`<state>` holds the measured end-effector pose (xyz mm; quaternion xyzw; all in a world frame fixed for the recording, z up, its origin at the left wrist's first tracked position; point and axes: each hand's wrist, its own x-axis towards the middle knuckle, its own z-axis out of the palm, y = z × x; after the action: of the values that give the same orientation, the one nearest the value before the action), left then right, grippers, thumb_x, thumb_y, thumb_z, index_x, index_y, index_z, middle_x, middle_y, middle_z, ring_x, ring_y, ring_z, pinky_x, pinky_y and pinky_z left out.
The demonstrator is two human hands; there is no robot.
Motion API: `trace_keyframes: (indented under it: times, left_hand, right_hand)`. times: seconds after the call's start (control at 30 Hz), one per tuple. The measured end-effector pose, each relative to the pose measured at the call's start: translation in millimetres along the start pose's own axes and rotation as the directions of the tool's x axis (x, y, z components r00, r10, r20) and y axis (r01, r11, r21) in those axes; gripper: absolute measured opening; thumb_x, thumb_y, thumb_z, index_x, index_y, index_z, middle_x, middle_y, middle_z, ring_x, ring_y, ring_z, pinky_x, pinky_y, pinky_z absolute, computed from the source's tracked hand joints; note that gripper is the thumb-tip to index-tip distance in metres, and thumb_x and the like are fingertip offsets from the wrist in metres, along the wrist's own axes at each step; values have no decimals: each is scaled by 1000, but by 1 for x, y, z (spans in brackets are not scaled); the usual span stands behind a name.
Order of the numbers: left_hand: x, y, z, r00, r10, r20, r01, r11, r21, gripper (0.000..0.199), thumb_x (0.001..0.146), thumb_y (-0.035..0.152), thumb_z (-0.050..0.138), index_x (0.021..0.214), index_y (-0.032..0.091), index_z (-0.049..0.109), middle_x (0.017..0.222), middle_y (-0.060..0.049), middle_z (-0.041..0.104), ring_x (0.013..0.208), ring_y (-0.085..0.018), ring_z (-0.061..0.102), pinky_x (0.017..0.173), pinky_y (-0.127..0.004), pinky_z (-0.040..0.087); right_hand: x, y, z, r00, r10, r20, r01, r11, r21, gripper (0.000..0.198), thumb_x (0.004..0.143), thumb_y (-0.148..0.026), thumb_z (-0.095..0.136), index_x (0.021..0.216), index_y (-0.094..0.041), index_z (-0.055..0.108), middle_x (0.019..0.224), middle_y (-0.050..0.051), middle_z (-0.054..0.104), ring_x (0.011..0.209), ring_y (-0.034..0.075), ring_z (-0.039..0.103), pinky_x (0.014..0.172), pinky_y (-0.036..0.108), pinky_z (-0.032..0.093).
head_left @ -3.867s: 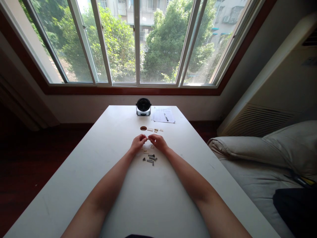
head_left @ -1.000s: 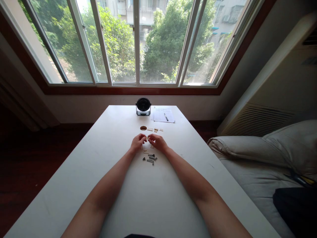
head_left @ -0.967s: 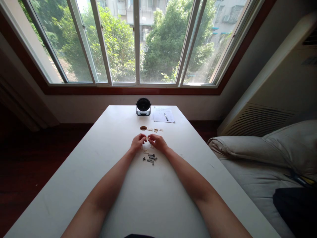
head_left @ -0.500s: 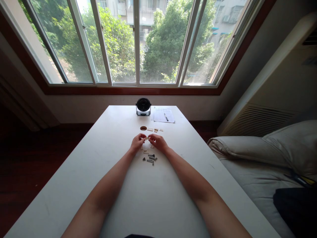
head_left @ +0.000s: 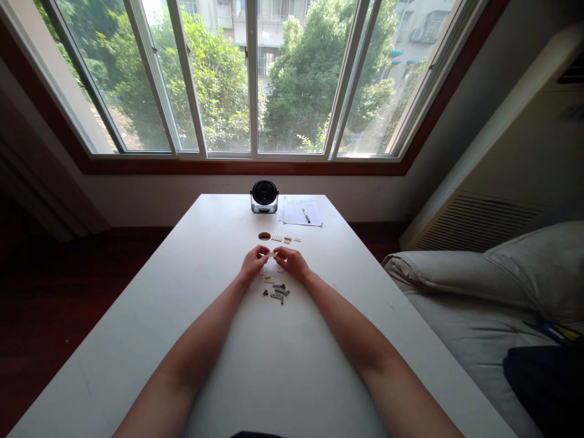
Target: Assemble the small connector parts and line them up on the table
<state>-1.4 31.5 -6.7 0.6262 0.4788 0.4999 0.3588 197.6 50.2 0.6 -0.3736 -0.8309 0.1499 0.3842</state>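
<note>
Between my two hands is a small tan piece, which looks like a toy building brick. My left hand pinches its left end, and my right hand closes on the right end. The fingers cover much of it. Just below, on the white table, lie several loose tan pieces. Nearer to me is a small group of dark grey pieces, some of them long and narrow. Beyond my hands, small studded tan plates rest in a row.
A round hole opens in the white table beyond my left hand. Behind it stands a small black fan. To its right a pen lies on a written sheet of paper. A padded grey seat flanks the table's right edge.
</note>
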Motion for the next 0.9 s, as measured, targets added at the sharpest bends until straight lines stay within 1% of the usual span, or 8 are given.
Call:
trace_keyframes:
  times: [0.13,0.33,0.57,0.67,0.73,0.9]
  left_hand:
    - [0,-1,0,1000,4,1,-4,1000,9,21,79,29,67,98,21,67,94,-4,69,70,-13,61,68,-27,51]
    - [-1,0,-1,1000,12,23,-12,1000,3,24,77,24,65,101,20,67,95,-4,68,71,-13,61,69,-27,51]
    - [-2,3,-1,1000,19,25,-18,1000,-2,25,76,24,65,100,20,67,95,-4,69,73,-14,61,71,-28,51]
    - [-3,5,1,1000,17,5,-17,1000,-5,22,77,28,67,98,20,68,94,-5,70,73,-15,62,70,-29,51]
    - [-4,6,1,1000,12,-1,-12,1000,-5,21,79,33,67,95,20,69,92,-5,70,72,-16,62,69,-29,51]
    - [-4,8,1,1000,16,14,-16,1000,21,22,81,40,66,89,20,69,85,-4,70,69,-16,63,67,-29,51]
  right_hand:
    - [0,0,0,1000,4,3,-4,1000,-6,18,89,-26,63,106,-27,68,84,0,72,71,14,65,73,27,51]
    - [0,1,0,1000,26,14,-26,1000,-16,19,88,-26,63,107,-26,68,84,0,72,70,14,64,73,26,51]
    - [0,2,0,1000,15,11,-15,1000,0,18,89,-27,63,106,-26,68,83,0,71,69,14,64,72,27,51]
    - [0,1,0,1000,15,1,-15,1000,-3,17,90,-30,62,104,-25,69,82,0,71,68,14,62,71,27,51]
    - [0,0,-1,1000,3,-3,-3,1000,-14,14,91,-31,60,100,-24,70,82,1,71,68,14,62,70,26,50]
    - [1,-1,-3,1000,-26,2,26,998,-51,18,94,-33,56,89,-22,70,81,2,70,68,14,59,68,25,47]
